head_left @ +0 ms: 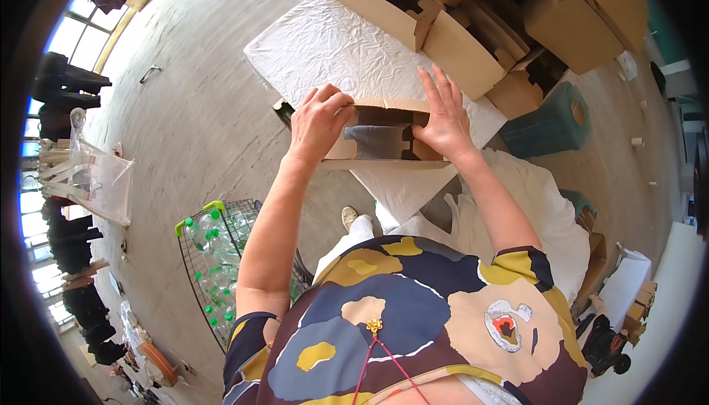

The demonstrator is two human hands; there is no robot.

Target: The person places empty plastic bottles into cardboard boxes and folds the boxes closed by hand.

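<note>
A brown cardboard box (388,164) stands in front of me at the table's near edge, its upper side uncovered between two long walls. A grey-blue piece (377,141) shows inside, its kind unclear. My left hand (319,123) is closed over the box's left end, the fingers curled on the far rim. At the other end, my right hand (446,120) is open: the fingers stretch away past the far wall, while the thumb touches the notched inner flap.
A table under a crinkled white cover (332,47) carries several open cardboard boxes (465,50) at far right. Beside it stands a teal bin (554,128). A wire cart (193,268) of green-capped plastic bottles (221,246) is at left. White cloth (521,202) hangs near my right arm.
</note>
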